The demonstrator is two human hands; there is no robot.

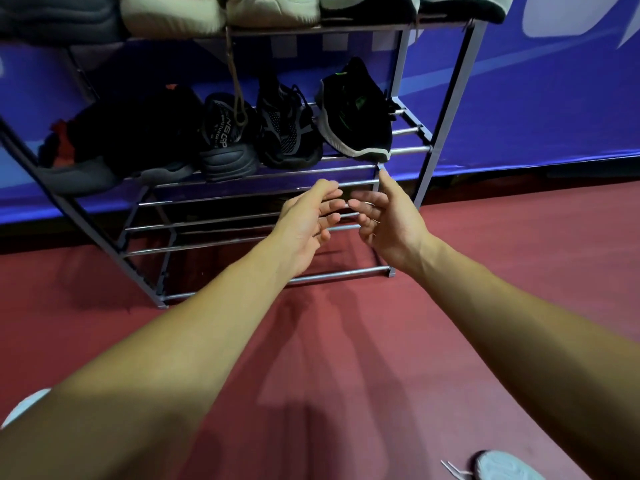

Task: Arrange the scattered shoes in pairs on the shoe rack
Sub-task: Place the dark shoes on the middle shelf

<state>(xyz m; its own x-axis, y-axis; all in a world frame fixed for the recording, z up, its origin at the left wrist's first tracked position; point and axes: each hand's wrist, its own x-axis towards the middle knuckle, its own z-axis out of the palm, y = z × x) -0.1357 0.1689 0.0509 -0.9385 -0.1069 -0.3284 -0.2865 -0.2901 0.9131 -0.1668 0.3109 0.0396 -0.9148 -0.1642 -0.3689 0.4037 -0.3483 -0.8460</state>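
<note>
A grey metal shoe rack stands against a blue wall. Its middle shelf holds several dark shoes: a black shoe with green marks at the right, a black mesh shoe, a black shoe with white lettering and black-and-red shoes at the left. Pale shoes fill the top shelf. My left hand and my right hand hover side by side just below the middle shelf, fingers apart, holding nothing. The right index finger points up toward the green-marked shoe's toe.
The rack's lower shelves show only bare bars. The floor is dark red. A pale shoe toe with a loose lace lies at the bottom right, another pale shape at the bottom left. A brown lace dangles from the top shelf.
</note>
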